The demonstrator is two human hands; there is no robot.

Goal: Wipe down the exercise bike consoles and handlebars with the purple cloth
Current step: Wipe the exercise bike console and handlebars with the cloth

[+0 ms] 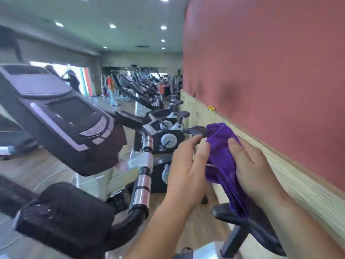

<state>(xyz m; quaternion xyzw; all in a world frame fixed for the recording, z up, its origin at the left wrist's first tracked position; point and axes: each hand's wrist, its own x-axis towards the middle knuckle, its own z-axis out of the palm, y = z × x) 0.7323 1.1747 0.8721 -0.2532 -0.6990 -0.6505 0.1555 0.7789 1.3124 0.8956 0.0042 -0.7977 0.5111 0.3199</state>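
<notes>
The purple cloth (222,161) hangs bunched in front of me, right of centre. My right hand (252,165) grips its right side, thumb pressed into the fabric. My left hand (188,165) is at the cloth's left edge, fingers apart and touching the fabric with its fingertips. The nearest exercise bike's dark console (61,116) tilts at the left, well away from both hands. Its handlebar (142,178), black with chrome bands, runs down just left of my left hand. A black padded armrest (65,215) lies at the lower left.
A black bike saddle (248,227) sits below the cloth at the lower right. A row of further bikes (168,124) recedes along the red wall (270,62) with its wooden skirting (298,184). People stand far off near a bright doorway at the left.
</notes>
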